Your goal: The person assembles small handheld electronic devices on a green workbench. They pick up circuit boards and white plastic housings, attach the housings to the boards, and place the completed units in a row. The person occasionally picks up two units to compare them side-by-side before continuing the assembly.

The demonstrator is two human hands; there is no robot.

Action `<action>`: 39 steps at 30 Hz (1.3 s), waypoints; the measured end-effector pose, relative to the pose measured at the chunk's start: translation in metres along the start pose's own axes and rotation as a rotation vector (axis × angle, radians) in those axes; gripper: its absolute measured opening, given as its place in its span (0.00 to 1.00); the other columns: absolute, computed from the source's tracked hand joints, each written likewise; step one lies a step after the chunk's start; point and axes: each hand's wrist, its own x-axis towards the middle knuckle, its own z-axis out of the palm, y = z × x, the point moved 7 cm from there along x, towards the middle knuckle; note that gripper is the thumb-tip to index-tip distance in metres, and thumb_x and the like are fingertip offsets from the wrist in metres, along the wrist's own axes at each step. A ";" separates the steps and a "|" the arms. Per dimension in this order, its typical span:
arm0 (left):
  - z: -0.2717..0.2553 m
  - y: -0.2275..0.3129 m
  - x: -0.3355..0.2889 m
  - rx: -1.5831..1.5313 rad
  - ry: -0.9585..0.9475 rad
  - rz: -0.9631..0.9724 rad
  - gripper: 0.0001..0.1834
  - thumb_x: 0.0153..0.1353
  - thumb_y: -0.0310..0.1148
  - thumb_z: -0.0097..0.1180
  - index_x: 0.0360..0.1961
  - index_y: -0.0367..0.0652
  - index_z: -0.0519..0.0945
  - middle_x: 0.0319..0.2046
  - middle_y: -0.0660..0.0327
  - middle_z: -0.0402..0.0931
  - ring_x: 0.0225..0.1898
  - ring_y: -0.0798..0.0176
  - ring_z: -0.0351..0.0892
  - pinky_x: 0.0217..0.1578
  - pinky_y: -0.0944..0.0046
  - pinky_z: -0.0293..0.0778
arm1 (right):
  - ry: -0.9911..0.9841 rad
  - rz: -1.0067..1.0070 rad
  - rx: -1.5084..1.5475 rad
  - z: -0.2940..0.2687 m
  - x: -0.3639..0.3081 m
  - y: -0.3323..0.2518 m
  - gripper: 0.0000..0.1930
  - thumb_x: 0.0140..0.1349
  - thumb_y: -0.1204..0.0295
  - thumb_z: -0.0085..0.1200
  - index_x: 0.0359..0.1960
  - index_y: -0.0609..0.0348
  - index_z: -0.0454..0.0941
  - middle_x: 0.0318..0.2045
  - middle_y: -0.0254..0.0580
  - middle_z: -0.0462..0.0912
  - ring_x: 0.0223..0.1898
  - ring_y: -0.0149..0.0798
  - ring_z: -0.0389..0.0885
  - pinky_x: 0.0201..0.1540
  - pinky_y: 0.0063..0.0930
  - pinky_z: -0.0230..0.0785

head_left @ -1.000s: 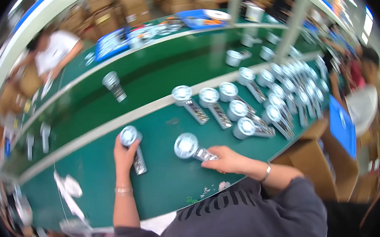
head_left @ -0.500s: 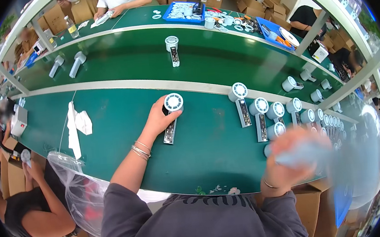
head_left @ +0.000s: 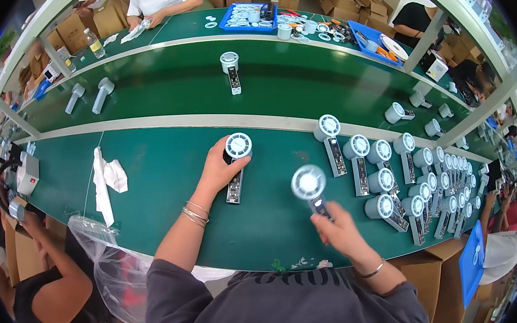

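My left hand (head_left: 219, 170) is wrapped around a pale grey-blue handheld fan body (head_left: 238, 145). It stands on the green bench with its round vented head up; its handle, with a circuit board exposed, points toward me. My right hand (head_left: 340, 229) grips the handle of a second pale handheld fan body (head_left: 308, 182), slightly blurred, to the right of the first. Farther right, rows of similar fan bodies (head_left: 359, 146) rest on the bench, their open handles showing circuit boards.
A white cloth (head_left: 102, 187) lies at the bench's left, above a clear plastic bag (head_left: 111, 266). Another fan body (head_left: 229, 61) sits on the lower green surface beyond the white rail (head_left: 175, 121). Blue trays (head_left: 251, 28) hold parts at the back. Co-workers sit around.
My right hand has swung left from the right-hand rows, where it was blurred around a pale thing, and now shows a fan body before me. My left hand stays on its fan body.
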 end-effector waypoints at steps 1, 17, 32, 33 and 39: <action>0.002 0.000 -0.001 0.032 0.009 0.009 0.33 0.44 0.38 0.66 0.51 0.38 0.70 0.47 0.51 0.72 0.50 0.50 0.69 0.53 0.57 0.64 | -0.018 0.143 0.031 -0.002 0.005 0.034 0.07 0.61 0.70 0.48 0.32 0.61 0.67 0.17 0.32 0.68 0.16 0.26 0.65 0.19 0.21 0.60; -0.006 0.003 0.002 0.062 0.028 0.037 0.31 0.44 0.37 0.66 0.50 0.36 0.71 0.44 0.50 0.74 0.49 0.51 0.72 0.50 0.58 0.67 | 0.459 -1.012 0.515 -0.003 -0.021 -0.135 0.12 0.61 0.64 0.45 0.34 0.62 0.66 0.22 0.37 0.71 0.18 0.28 0.68 0.19 0.20 0.61; -0.005 0.006 -0.004 0.076 0.034 -0.015 0.33 0.43 0.37 0.66 0.51 0.39 0.70 0.46 0.53 0.73 0.50 0.51 0.69 0.52 0.56 0.65 | 0.118 -0.617 0.322 0.049 0.127 -0.126 0.15 0.68 0.60 0.35 0.35 0.60 0.66 0.22 0.36 0.71 0.16 0.25 0.67 0.17 0.18 0.59; -0.005 0.006 -0.003 0.078 0.033 -0.010 0.33 0.43 0.37 0.66 0.51 0.39 0.70 0.46 0.53 0.73 0.50 0.51 0.69 0.52 0.56 0.65 | 0.129 -0.640 0.311 0.050 0.128 -0.128 0.15 0.68 0.61 0.35 0.36 0.60 0.66 0.22 0.36 0.71 0.16 0.25 0.67 0.17 0.18 0.59; -0.005 0.003 -0.003 0.076 0.028 -0.015 0.33 0.44 0.38 0.66 0.52 0.38 0.70 0.47 0.53 0.72 0.49 0.51 0.68 0.51 0.57 0.65 | 0.124 -0.641 0.304 0.061 0.145 -0.134 0.16 0.68 0.61 0.36 0.39 0.63 0.67 0.21 0.36 0.71 0.16 0.25 0.67 0.16 0.18 0.58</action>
